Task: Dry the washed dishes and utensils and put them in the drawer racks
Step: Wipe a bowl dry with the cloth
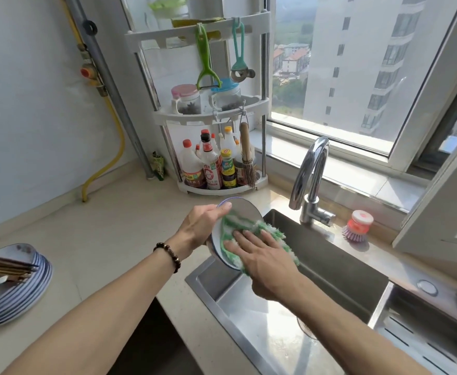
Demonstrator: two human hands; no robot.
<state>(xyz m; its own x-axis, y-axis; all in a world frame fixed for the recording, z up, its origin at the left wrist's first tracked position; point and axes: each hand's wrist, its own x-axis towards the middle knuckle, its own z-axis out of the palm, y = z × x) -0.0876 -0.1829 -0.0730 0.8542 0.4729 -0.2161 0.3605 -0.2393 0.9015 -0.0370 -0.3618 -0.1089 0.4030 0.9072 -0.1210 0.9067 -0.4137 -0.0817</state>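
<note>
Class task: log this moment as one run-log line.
left hand: grips plate | right hand: presses cloth on plate | over sink

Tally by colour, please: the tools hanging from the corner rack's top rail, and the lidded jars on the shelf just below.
Green hanging tool: 1
Teal hanging tool: 1
Pink-lidded jar: 1
Blue-lidded jar: 1
Total: 4
</note>
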